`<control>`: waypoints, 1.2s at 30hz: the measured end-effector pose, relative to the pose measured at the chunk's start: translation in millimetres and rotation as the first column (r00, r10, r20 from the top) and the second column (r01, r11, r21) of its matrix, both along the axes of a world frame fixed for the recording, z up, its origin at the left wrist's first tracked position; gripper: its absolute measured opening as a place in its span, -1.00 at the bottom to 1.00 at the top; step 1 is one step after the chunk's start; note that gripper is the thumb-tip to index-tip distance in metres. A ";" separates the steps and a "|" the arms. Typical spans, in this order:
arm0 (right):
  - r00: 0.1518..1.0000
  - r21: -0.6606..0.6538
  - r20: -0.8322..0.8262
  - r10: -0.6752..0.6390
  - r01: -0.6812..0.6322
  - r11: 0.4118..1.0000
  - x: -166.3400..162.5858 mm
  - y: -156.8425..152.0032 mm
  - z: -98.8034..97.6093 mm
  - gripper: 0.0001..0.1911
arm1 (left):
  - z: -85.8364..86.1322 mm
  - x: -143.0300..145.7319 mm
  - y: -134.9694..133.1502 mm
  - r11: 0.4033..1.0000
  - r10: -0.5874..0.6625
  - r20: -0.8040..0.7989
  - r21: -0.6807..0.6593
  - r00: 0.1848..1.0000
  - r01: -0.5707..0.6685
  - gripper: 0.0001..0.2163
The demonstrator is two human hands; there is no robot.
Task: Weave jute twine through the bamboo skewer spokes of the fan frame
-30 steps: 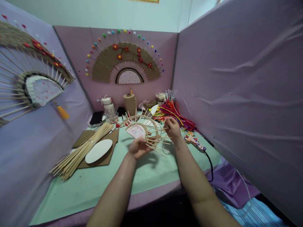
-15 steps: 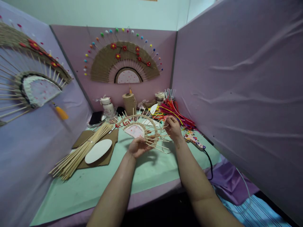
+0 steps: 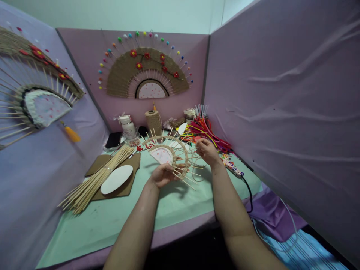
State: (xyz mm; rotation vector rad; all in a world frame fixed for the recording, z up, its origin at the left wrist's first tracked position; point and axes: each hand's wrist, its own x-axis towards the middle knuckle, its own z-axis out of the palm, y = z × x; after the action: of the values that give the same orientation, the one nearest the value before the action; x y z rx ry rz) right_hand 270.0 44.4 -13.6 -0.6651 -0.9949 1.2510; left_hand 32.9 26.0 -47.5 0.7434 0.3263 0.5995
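Note:
My left hand point(image 3: 162, 174) grips the lower edge of a half-made fan frame point(image 3: 168, 153), a semicircle of wooden sticks with a pink dotted centre and jute twine woven round the rim. My right hand point(image 3: 206, 150) is at the frame's right side, fingers pinched on a strand of jute twine point(image 3: 198, 165) that loops below it among the stick ends. Both hands hold the frame just above the green table mat point(image 3: 180, 202).
A bundle of wooden sticks point(image 3: 95, 180) lies on brown cardboard with a white oval point(image 3: 116, 179) at the left. A twine spool point(image 3: 153, 120), a white bottle point(image 3: 127, 126), coloured pipe cleaners point(image 3: 208, 133) and a glue gun point(image 3: 230, 165) stand behind. Finished fans hang on the purple walls.
My right hand has shifted slightly along the right stick ends, and a loop of twine now hangs below it. The left hand keeps its grip.

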 end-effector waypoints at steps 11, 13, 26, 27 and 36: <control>0.995 -0.087 -0.085 -0.059 0.052 0.995 -58.8 2.0 -10.0 -0.60 | 10.1 5.4 -10.0 0.992 -0.047 0.011 0.119 0.999 0.045 -0.44; 0.987 -0.095 -0.112 -0.118 0.108 0.990 -64.7 1.6 -10.9 -0.60 | 10.2 6.4 -10.3 0.993 -0.012 0.005 0.117 1.000 0.011 -0.45; 0.997 -0.183 -0.063 -0.034 0.022 0.983 -71.6 -6.9 -9.3 -0.64 | 16.2 11.3 -12.3 0.977 0.207 0.139 0.016 0.968 -0.211 -0.67; 0.998 -0.189 -0.060 -0.025 0.013 0.982 -72.6 -7.2 -9.8 -0.64 | 16.0 11.0 -11.7 0.974 0.222 0.134 0.011 0.966 -0.226 -0.66; 0.998 -0.172 -0.057 0.021 -0.031 0.985 -69.1 -5.8 -10.0 -0.62 | 16.6 10.0 -14.5 0.985 0.167 0.112 0.014 0.980 -0.170 -0.64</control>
State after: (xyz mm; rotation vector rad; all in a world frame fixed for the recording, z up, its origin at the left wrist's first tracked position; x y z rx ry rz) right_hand 200.9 38.6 -23.7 -0.7493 -0.8583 1.3822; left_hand 42.8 11.5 -31.0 0.7064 0.2823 0.8029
